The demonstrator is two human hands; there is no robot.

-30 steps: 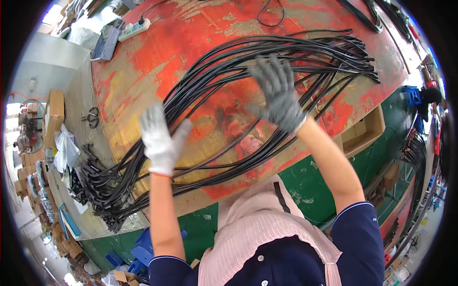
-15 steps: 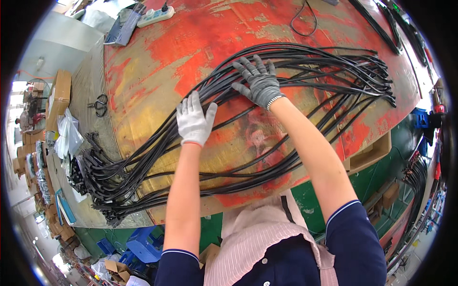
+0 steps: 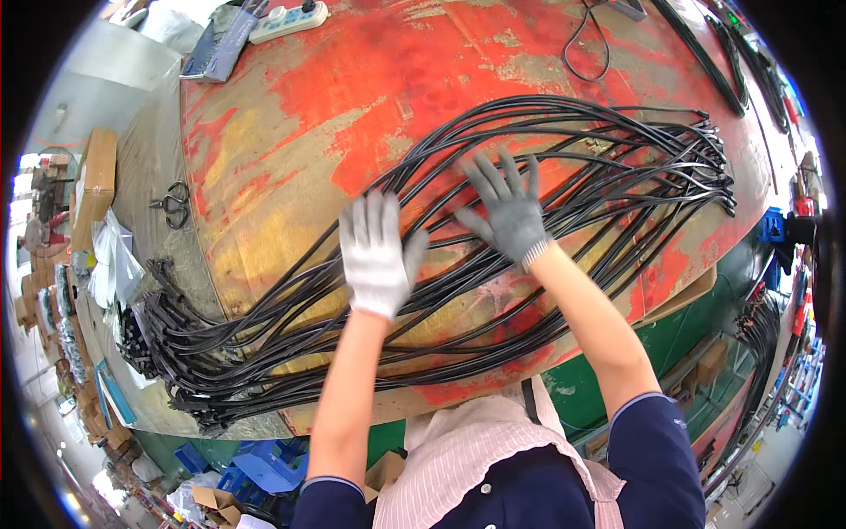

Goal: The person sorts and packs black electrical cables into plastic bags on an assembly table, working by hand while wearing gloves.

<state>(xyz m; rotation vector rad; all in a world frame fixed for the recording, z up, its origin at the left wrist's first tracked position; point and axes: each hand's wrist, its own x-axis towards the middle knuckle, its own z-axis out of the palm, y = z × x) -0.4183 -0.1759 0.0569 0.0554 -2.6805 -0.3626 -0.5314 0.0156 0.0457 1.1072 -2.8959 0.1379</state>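
A wide bundle of long black cables (image 3: 476, 328) lies across the red, worn tabletop, fanned into several strands. Their dark connector ends gather in a heap (image 3: 172, 344) at the left, and the other ends meet at the right. My left hand (image 3: 377, 256), in a white-grey glove, rests on or just over the middle of the cables with fingers stretched out. To its right, my right hand (image 3: 509, 212) wears a darker grey glove; its fingers are spread over the strands. Neither hand is closed round a cable.
Black scissors (image 3: 173, 204) lie on the table's left part. At the far edge are a white power strip (image 3: 289, 22), a blue-grey box (image 3: 222, 44) and a looped thin cable (image 3: 588, 53). A cardboard box (image 3: 95, 189) and clear plastic bags (image 3: 115, 260) stand at the left.
Both hands have moved nearer to me, the left also slightly to the right. Part of the cables has shifted nearer with them, so the strands are spread wider across the middle.
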